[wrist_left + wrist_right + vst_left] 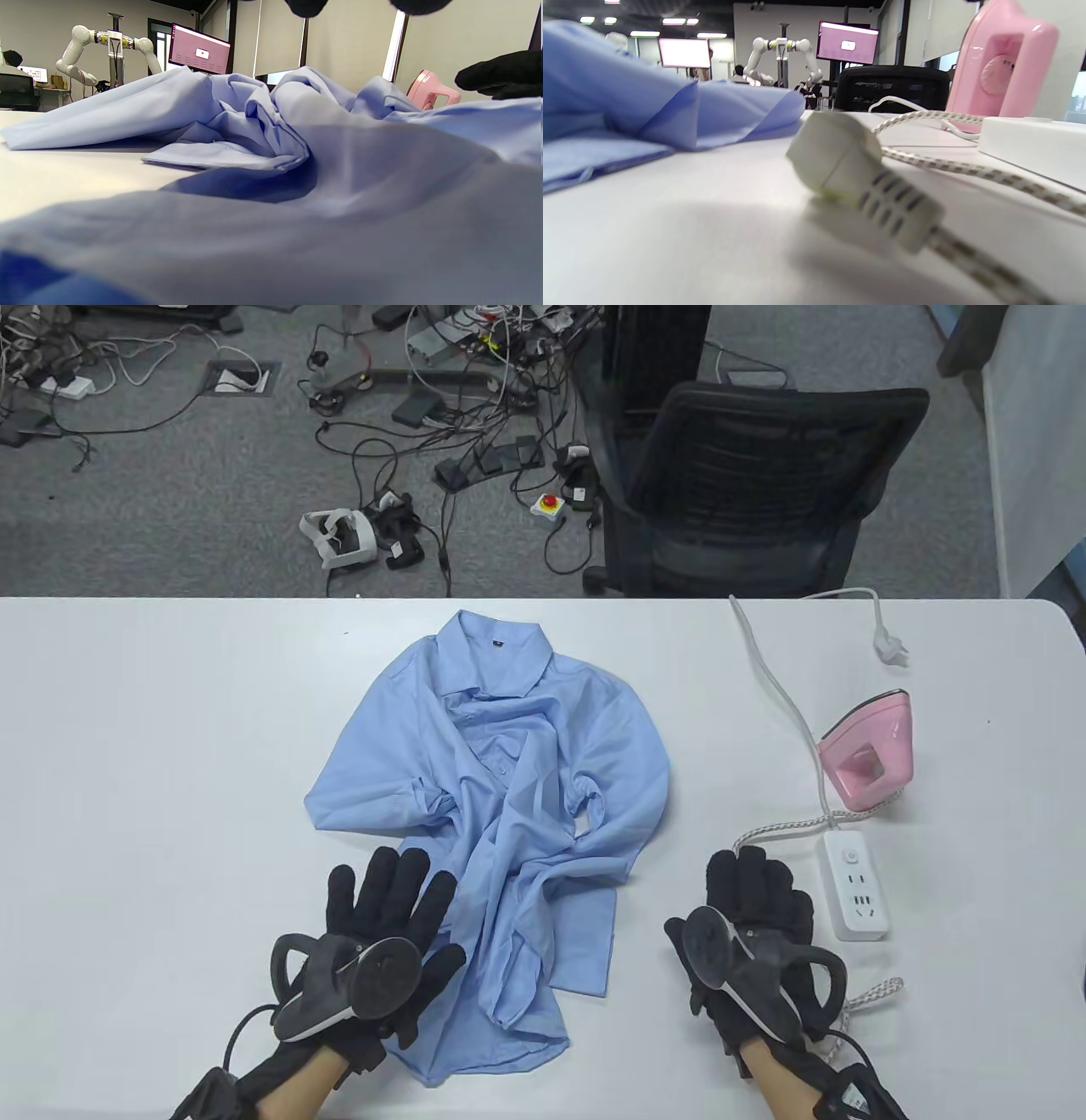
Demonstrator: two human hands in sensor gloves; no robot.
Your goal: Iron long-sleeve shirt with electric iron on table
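One crumpled light-blue long-sleeve shirt (pixel 501 806) lies mid-table, with one pink electric iron (pixel 870 755) standing at far right beside one white power strip (pixel 857 895). The left hand (pixel 382 937) has its fingers (pixel 386 878) spread flat on the shirt's near-left hem, while the right hand (pixel 747 937) rests flat with straight fingers on the white table (pixel 153 780), gripping nothing. Beyond the table's far edge are one black mesh office chair (pixel 747 475) and tangled cables (pixel 441 415) on grey carpet.

White rectangular table (pixel 170 729) with rounded far-right corner. Crumpled light-blue long-sleeve shirt (pixel 501 780) lies at centre, collar at far side. Pink electric iron (pixel 870 759) stands at right. White power strip (pixel 855 884) lies just near of it. Braided white cord (pixel 785 830) runs between them; its plug (pixel 857 178) lies loose on the surface.
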